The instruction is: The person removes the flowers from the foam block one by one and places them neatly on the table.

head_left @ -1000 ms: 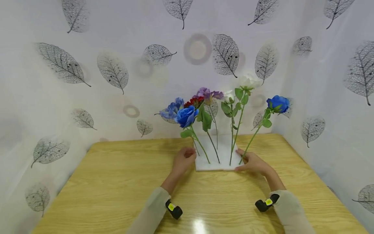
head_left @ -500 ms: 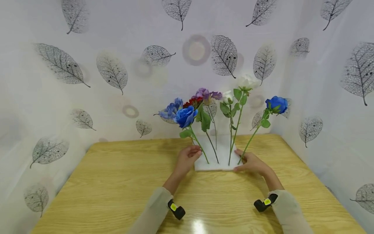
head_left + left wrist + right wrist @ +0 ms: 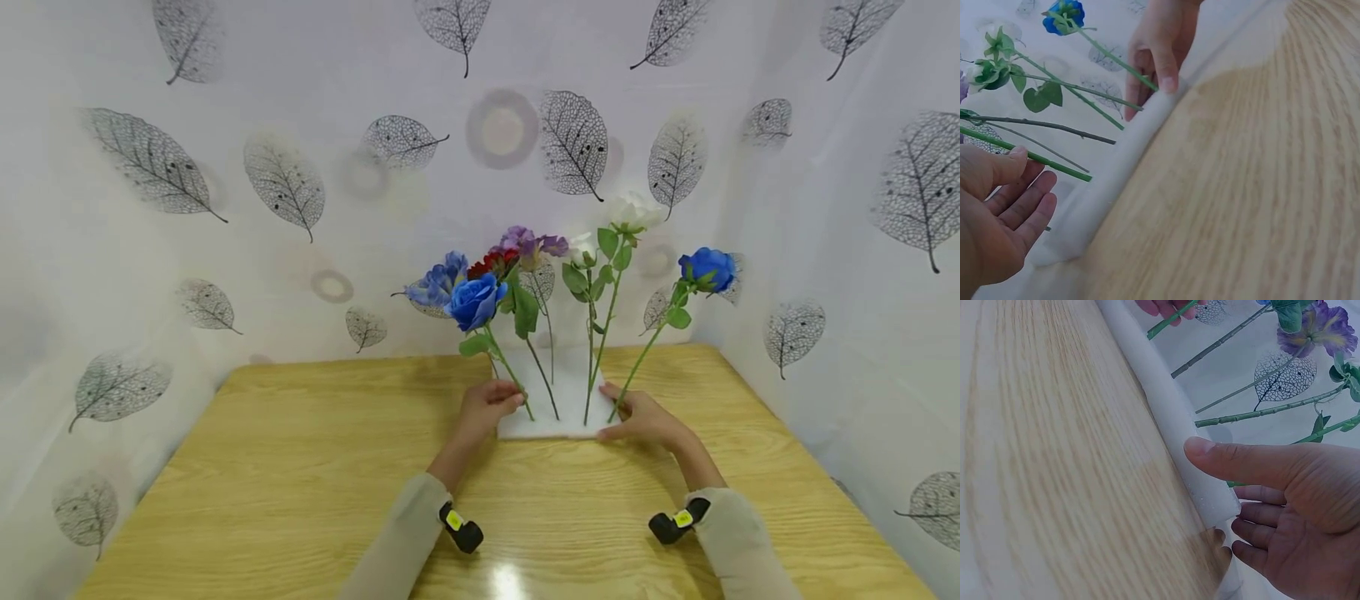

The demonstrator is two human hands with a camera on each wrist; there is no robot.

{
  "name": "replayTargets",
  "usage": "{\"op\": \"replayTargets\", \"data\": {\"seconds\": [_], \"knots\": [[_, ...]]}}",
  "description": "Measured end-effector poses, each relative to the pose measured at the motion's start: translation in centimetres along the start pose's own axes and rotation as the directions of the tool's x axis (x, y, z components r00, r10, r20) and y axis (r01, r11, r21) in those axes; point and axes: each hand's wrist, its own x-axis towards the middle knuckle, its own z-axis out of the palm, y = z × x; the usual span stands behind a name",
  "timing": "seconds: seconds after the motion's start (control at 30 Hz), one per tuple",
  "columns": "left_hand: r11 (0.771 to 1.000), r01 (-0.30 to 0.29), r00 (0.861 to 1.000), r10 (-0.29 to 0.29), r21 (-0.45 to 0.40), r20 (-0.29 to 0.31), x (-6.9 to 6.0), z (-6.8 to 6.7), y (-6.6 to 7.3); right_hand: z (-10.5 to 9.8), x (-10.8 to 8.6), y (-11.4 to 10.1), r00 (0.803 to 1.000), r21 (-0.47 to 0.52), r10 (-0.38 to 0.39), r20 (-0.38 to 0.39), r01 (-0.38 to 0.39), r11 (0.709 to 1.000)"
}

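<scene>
Several artificial flowers stand in a white foam board (image 3: 558, 428). My left hand (image 3: 480, 412) is at the board's left side; in the left wrist view its thumb and index finger pinch the green stem (image 3: 1063, 167) of the front-left blue rose (image 3: 474, 302), the other fingers loosely bent. My right hand (image 3: 651, 422) holds the board's right end, thumb on the front edge (image 3: 1175, 419) and fingers round the side. Beside it leans another blue rose (image 3: 707, 270). White flowers (image 3: 633, 213), a red one (image 3: 493, 263) and a purple one (image 3: 525, 242) stand between the two roses.
The board lies near the back edge of a wooden table (image 3: 315, 467). Behind it hangs a pale curtain (image 3: 330, 75) with leaf prints. A light blue flower (image 3: 438, 282) leans out past the board's left side.
My left hand has moved right from the board's left edge to the blue rose's stem and pinches it. My right hand has stayed at the board's right end.
</scene>
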Motion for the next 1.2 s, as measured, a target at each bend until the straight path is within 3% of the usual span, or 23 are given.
{"op": "replayTargets", "data": {"seconds": [0.1, 0.27, 0.43, 0.73, 0.8, 0.93, 1.07, 1.2], "knots": [[1.0, 0.005, 1.0, -0.005, -0.025, 0.006, -0.2, 0.2, -0.4, 0.1, 0.0, -0.1, 1.0, -0.002, -0.013, 0.001, 0.013, 1.0], [0.997, 0.074, 0.997, -0.074, -0.008, -0.008, -0.2, 0.6, -0.7, 0.2, 0.1, 0.3, 1.0, -0.004, -0.005, 0.002, 0.006, 1.0], [0.996, 0.088, 0.995, -0.089, -0.022, -0.032, -0.1, 0.8, -0.7, 0.3, 0.5, 0.4, 1.0, -0.027, -0.003, 0.007, 0.003, 1.0], [0.996, 0.075, 0.997, -0.076, -0.038, -0.027, -0.3, 1.3, 0.0, 0.1, -0.1, -0.7, 1.0, -0.01, 0.011, 0.0, -0.011, 1.0], [0.997, 0.078, 0.997, -0.078, -0.016, -0.027, -0.5, 1.3, 0.8, -0.1, -0.1, -0.8, 1.0, -0.027, 0.01, -0.001, -0.01, 1.0], [0.998, 0.055, 0.998, -0.053, 0.041, -0.035, -0.1, 1.3, 1.0, -0.3, 0.2, -0.9, 1.0, -0.037, 0.011, -0.006, -0.012, 0.999], [0.998, 0.013, 0.999, -0.009, 0.068, -0.047, 0.3, 1.4, -0.3, -0.2, 0.2, -0.6, 1.0, -0.024, 0.014, -0.006, -0.014, 1.0], [0.998, 0.022, 0.999, -0.019, 0.066, -0.035, -0.3, 1.6, -0.5, 0.1, 0.0, -0.1, 1.0, -0.015, 0.012, 0.0, -0.012, 1.0]]}}
